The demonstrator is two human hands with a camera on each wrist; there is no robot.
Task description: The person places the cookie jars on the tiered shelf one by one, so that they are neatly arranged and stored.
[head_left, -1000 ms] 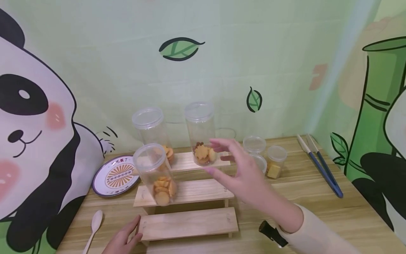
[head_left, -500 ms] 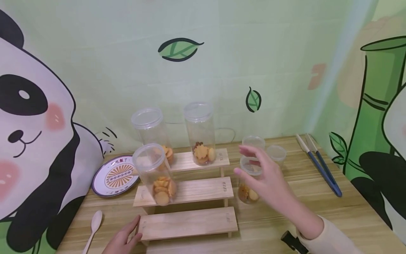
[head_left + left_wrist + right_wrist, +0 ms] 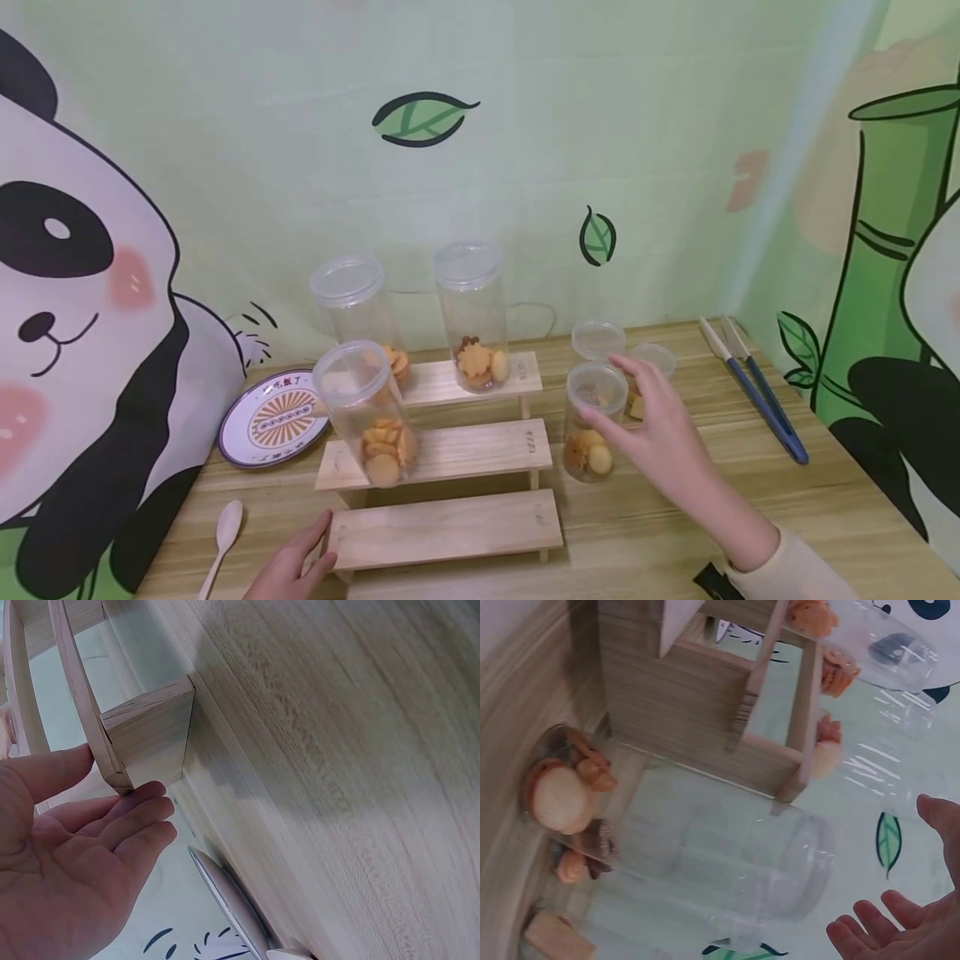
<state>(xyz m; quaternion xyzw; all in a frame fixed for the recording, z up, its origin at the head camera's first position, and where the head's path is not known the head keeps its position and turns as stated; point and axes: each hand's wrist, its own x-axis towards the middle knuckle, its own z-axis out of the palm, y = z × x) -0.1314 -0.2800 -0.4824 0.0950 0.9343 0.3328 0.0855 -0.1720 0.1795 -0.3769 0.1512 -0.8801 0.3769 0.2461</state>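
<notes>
My left hand (image 3: 292,560) holds the left end of the lowest step of a three-step wooden stand (image 3: 442,529). In the left wrist view the thumb and fingers (image 3: 142,817) lie on either side of the plank's end. My right hand (image 3: 667,429) is beside the lid of a clear jar (image 3: 588,462) with cookies in its bottom, standing on the table right of the stand. The right wrist view shows this hand's fingers (image 3: 877,922) spread and apart from the jar. Two lidded cookie jars stand on the top step and one jar (image 3: 386,454) on the middle step.
Behind the right hand are a smaller lidded jar (image 3: 652,358) and another clear lid (image 3: 597,340). Blue-handled tongs (image 3: 765,404) lie at the right. At the left are a patterned plate (image 3: 277,421) and a white spoon (image 3: 227,529). A printed panda backdrop closes off the rear.
My right hand has moved right and toward me from the top-step jar to the jar on the table, then a little off its lid. The left hand has stayed at the stand.
</notes>
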